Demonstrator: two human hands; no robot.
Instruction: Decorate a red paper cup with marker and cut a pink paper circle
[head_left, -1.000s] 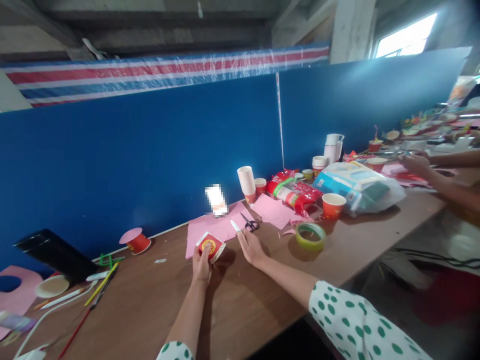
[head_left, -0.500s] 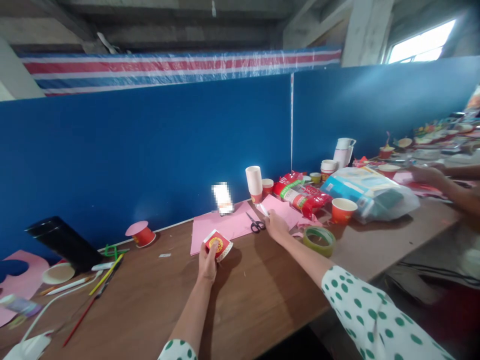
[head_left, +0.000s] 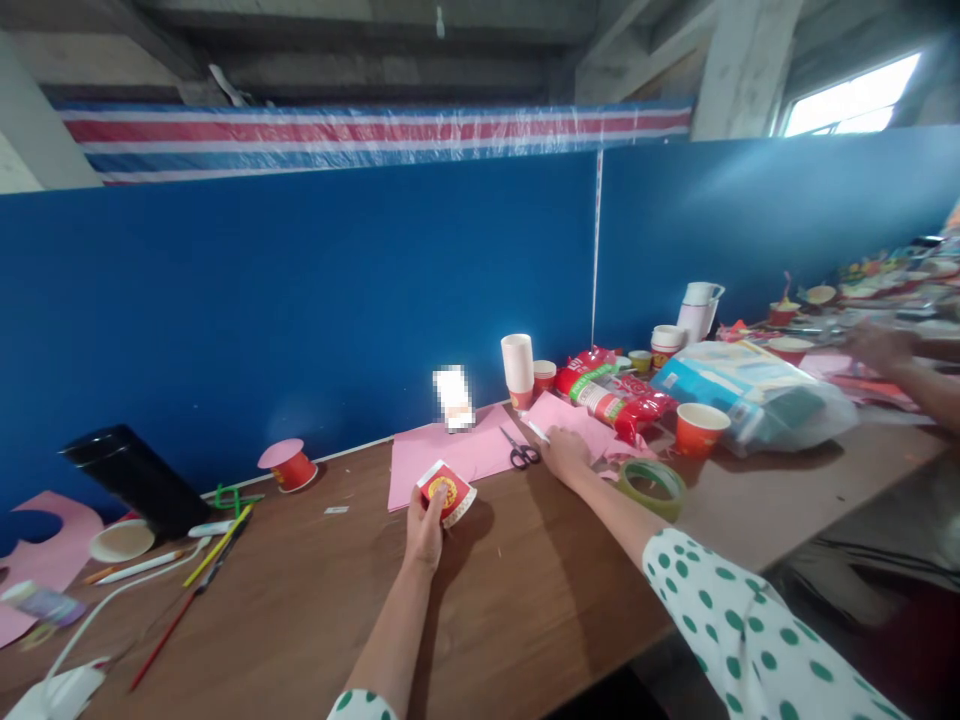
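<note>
My left hand [head_left: 426,530] is wrapped round a red and white paper cup [head_left: 448,492], thumb on its yellow emblem. The cup is tilted, rim towards the lower right, above the brown table [head_left: 525,600]. My right hand [head_left: 566,455] is low over the pink paper [head_left: 487,440], with a slim white object [head_left: 538,432] at its fingertips; its kind is too small to tell. Black-handled scissors [head_left: 523,455] lie just left of that hand. To its right is a roll of tape [head_left: 651,490]. Behind it stands a stack of white paper cups [head_left: 517,365].
A red cup with a pink disc [head_left: 289,465] stands left, near a black bottle [head_left: 135,480] and brushes [head_left: 191,590]. On the right are a red packet [head_left: 615,395], a paper cup [head_left: 701,430] and a plastic bag [head_left: 757,395]. Another person's hand [head_left: 885,345] is further right. A blue partition [head_left: 300,300] stands behind.
My right hand has lowered slightly towards the pink paper with the slim white object. My left hand still holds the cup. The whole view has shifted a little.
</note>
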